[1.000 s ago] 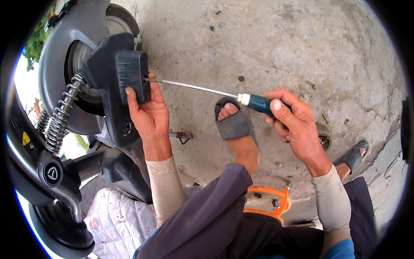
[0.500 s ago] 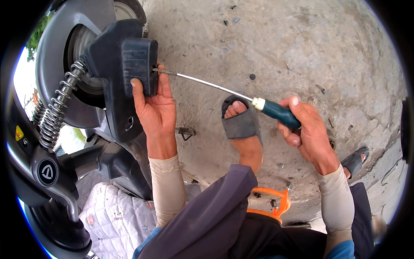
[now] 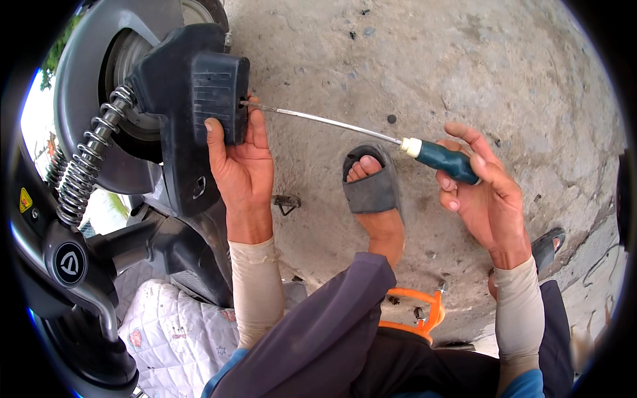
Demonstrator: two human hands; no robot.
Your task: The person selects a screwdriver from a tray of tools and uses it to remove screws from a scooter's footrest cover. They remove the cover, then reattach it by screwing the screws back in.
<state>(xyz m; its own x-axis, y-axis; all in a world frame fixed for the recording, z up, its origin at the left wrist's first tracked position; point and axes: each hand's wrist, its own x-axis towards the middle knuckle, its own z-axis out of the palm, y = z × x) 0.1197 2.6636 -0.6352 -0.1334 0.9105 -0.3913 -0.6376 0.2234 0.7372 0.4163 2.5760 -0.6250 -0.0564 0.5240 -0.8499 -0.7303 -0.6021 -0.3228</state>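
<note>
I see my right hand point(image 3: 490, 202) easing its hold, one finger lifted off the screwdriver point(image 3: 444, 161) to the right of the black cover point(image 3: 219, 86); the tip stays at the cover's side, probably keeping alignment. My left hand point(image 3: 244, 171) clamps the cover's lower end.

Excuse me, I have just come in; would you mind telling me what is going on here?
Someone is using a screwdriver on a scooter. The left hand grips a dark cover on it. The right hand loosely holds the screwdriver's green handle, and the tip is at the cover's side.
</note>
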